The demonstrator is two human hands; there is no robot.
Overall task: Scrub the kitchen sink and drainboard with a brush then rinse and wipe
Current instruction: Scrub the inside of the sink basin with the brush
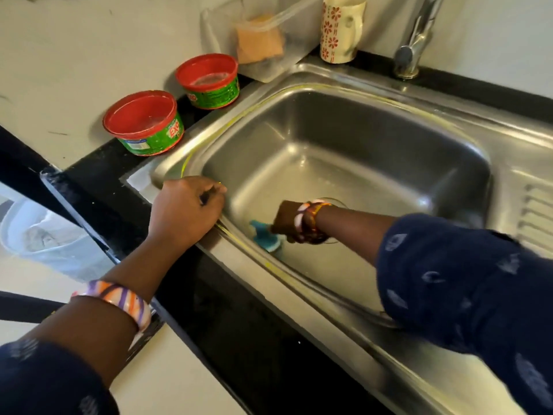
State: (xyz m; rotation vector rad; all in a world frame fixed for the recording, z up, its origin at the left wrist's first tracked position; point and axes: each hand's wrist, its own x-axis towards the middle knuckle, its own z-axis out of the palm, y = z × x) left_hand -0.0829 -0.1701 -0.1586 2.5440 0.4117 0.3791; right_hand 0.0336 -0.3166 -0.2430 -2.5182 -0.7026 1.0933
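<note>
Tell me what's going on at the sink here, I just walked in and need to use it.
A person is scrubbing the steel sink. The right hand holds a blue brush against the basin's near wall, close to the drain. The left hand rests on the sink's front left rim, fingers curled. No water can be seen running from the tap. Two red-lidded tubs and a flowered mug stand on the counter behind.
</note>
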